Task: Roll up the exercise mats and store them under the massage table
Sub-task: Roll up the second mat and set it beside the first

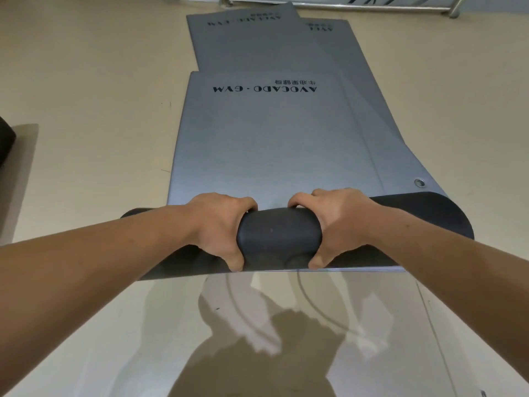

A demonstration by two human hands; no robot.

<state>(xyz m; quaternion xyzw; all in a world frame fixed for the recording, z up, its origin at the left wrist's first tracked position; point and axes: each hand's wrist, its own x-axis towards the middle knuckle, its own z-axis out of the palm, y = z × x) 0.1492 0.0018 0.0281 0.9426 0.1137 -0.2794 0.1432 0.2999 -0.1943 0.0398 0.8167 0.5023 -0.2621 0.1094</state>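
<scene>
Your left hand (221, 224) and right hand (337, 222) are both curled tight around the roll (279, 229) of the top mat (266, 144) — soft, springy foam that looks light but wants to uncoil — so keep gripping near the middle, its flat length stretching ahead of your knuckles on the floor.

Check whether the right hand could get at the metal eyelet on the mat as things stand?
Probably yes: the eyelet lies uncovered on the flat grey mat just beyond the right hand, but that hand is gripping the roll.
</scene>
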